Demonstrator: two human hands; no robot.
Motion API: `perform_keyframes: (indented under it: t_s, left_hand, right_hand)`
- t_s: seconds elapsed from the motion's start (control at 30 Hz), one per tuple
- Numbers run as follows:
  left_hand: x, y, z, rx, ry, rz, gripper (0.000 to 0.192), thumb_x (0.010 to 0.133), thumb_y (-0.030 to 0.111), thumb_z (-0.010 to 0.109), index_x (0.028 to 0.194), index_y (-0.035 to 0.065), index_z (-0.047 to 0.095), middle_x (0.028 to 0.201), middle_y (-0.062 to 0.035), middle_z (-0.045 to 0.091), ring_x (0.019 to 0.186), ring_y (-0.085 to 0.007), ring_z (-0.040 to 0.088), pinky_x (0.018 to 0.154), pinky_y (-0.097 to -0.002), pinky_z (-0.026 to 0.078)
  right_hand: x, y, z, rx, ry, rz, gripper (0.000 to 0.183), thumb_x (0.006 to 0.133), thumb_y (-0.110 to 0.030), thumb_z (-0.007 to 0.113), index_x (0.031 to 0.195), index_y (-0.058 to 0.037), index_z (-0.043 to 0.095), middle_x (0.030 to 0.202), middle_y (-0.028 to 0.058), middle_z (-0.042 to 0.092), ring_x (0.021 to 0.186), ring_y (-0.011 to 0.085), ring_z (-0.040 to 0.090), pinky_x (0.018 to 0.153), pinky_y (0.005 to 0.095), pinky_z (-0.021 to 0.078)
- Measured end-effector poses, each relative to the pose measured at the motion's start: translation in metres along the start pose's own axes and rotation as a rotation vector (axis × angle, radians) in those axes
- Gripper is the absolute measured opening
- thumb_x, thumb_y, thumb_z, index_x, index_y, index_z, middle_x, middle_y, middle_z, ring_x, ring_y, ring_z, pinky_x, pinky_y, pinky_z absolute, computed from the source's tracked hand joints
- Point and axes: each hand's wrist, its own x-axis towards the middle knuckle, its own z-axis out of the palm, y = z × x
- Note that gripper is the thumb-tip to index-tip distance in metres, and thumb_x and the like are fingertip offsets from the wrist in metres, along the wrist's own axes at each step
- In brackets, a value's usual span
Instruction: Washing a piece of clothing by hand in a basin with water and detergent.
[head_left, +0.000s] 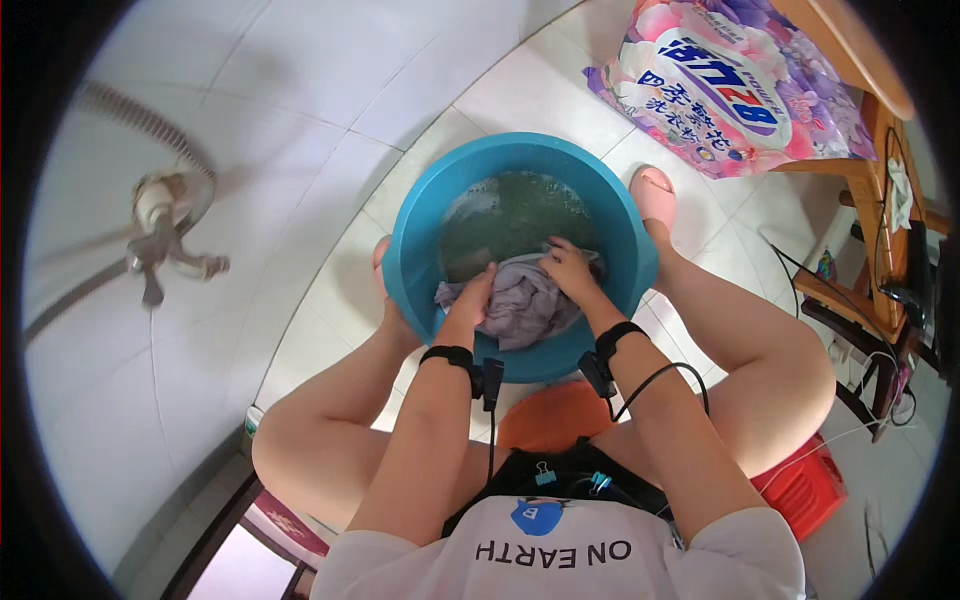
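A round blue plastic basin (424, 180) stands on the floor between my feet, holding murky water (517, 210) with some foam at its far edge. A bunched, wet-looking greyish-purple cloth (525, 300) lies at the near side of the basin. From the left, my left hand (475, 294) grips the cloth, its thumb pointing up and its other fingers mostly hidden. My right hand (571, 270) holds the cloth's right side with bent fingers. Whether the cloth is a garment I cannot tell. Black straps with small cabled devices circle both wrists.
A laundry powder bag (720, 90) rests on a wooden chair (862, 142) at the upper right. Cables hang by a low shelf (847, 300). A tap with a hose (157, 240) juts from the left wall. Orange (555, 420) and red plastic objects (806, 487) are near my legs.
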Motion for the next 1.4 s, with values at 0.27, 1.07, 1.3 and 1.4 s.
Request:
perform_keyframes:
  t_s: [0.27,1.07,1.3,1.4]
  left_hand:
    - [-0.056,0.012,0.04,-0.871,-0.437,0.234,0.047,0.086,0.046,0.036,0.111,0.0083,0.047,0.11,-0.0074,0.05,0.098,-0.0202,0.048,0.084,-0.0374,0.037]
    - [-0.119,0.039,0.031,0.483,-0.099,0.495,0.045,0.083,0.038,0.042,0.105,0.0003,0.052,0.098,-0.0127,0.055,0.094,-0.0208,0.048,0.076,-0.0265,0.038]
    - [-0.025,0.066,-0.04,0.284,0.185,0.974,0.027,0.075,0.007,0.055,0.101,0.0019,0.052,0.101,-0.0159,0.054,0.097,-0.0241,0.051,0.082,-0.0314,0.039]
    - [-0.004,0.084,-0.024,0.435,0.389,1.124,0.035,0.074,0.009,0.057,0.108,0.0048,0.048,0.106,-0.0194,0.05,0.1,-0.0311,0.048,0.083,-0.0342,0.039]
  right_hand:
    - [-0.047,-0.117,-0.011,0.412,-0.018,-0.324,0.022,0.072,-0.024,0.058,0.068,-0.0032,0.056,0.108,0.0093,0.055,0.108,0.0264,0.044,0.091,0.0399,0.0299]
    - [0.003,-0.033,-0.048,0.042,-0.016,0.24,0.04,0.073,-0.041,0.057,0.082,-0.0018,0.063,0.079,0.0199,0.06,0.076,0.0351,0.057,0.066,0.0396,0.0436]
    - [0.038,-0.021,-0.047,0.036,0.019,-0.123,0.017,0.067,-0.004,0.063,0.083,-0.0005,0.06,0.088,0.0139,0.058,0.082,0.0223,0.056,0.075,0.0304,0.0436]
    - [0.065,-0.02,-0.027,0.069,0.074,-0.211,0.041,0.069,0.009,0.05,0.108,-0.0054,0.051,0.119,0.0181,0.042,0.104,0.0286,0.047,0.088,0.0311,0.0388]
